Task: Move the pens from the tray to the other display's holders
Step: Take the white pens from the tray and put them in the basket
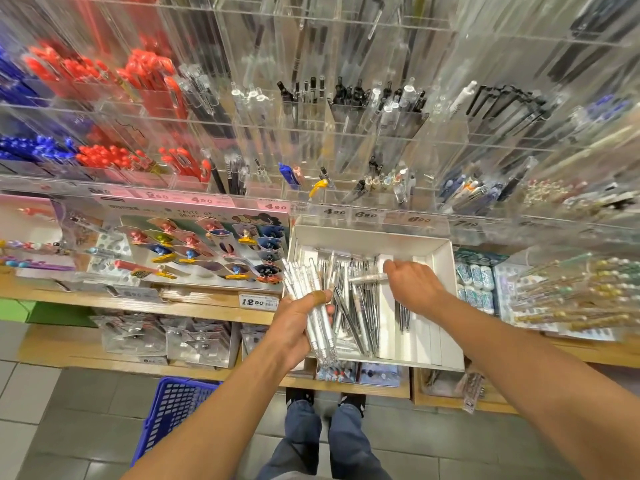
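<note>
Clear pens (313,306) fill my left hand (294,323), while my right hand (412,285) pinches one pen (367,277) crosswise over the tray (446,306).

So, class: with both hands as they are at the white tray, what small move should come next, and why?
Probably lift the single clear pen pinched in the right hand across into the bundle of clear pens gripped by the left hand; more pens remain in the white cardboard tray.

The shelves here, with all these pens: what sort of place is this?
Most likely a stationery shop. Clear acrylic holders full of pens line the wall, price tags mark the shelves, and a blue shopping basket sits on the floor.
</note>
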Motion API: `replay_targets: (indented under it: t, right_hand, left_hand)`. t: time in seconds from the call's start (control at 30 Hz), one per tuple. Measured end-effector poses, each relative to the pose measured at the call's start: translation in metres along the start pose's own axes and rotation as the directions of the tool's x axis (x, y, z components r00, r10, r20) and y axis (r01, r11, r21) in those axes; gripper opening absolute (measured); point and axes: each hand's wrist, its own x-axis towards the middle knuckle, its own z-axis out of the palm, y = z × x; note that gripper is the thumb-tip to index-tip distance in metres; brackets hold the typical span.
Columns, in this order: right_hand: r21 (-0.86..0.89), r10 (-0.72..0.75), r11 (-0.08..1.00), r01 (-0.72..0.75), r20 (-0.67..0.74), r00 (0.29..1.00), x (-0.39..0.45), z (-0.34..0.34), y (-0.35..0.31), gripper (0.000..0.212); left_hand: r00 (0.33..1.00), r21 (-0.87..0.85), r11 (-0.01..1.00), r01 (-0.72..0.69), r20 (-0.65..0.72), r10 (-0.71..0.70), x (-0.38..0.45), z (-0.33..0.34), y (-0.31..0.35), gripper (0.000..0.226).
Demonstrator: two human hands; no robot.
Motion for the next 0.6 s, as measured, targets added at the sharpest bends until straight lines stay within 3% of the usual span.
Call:
replay_targets:
  t: [0.07, 0.17, 0.3, 0.4, 0.5, 0.6]
  right_hand:
    - [0.075, -0.015, 0.997, 0.013, 0.027, 1.0, -0.007, 0.0, -0.003, 0.032]
    - [0.382, -0.017, 0.924, 0.009, 0.018, 1.0, -0.021, -0.004, -0.007, 0.027]
    - [0.696, 0.003, 0.717, 0.024, -0.038, 0.999, -0.043, -0.017, -0.021, 0.026]
    - [0.871, 0.06, 0.491, -0.019, -0.012, 0.998, -0.058, -0.027, -0.036, 0.022]
    - [0.949, 0.095, 0.311, -0.052, 0.023, 0.995, -0.068, -0.04, -0.05, 0.011]
    - [0.974, 0.1, 0.219, -0.061, 0.04, 0.994, -0.074, -0.049, -0.059, 0.014]
  left_hand:
    - [1.0, 0.007, 1.0, -0.01, 0.017, 0.01, -0.005, 0.0, 0.001, 0.063]
    - [0.999, 0.039, 0.999, -0.022, 0.05, 0.02, -0.012, -0.002, 0.003, 0.059]
    - [0.998, 0.058, 0.997, -0.04, 0.058, 0.037, -0.022, -0.006, 0.005, 0.057]
    - [0.998, 0.094, 0.994, -0.056, 0.013, 0.055, -0.029, -0.01, 0.006, 0.053]
    - [0.997, 0.116, 0.99, -0.076, -0.015, 0.079, -0.035, -0.015, 0.007, 0.05]
    - [0.993, 0.1, 0.989, -0.107, -0.032, 0.111, -0.047, -0.021, 0.005, 0.053]
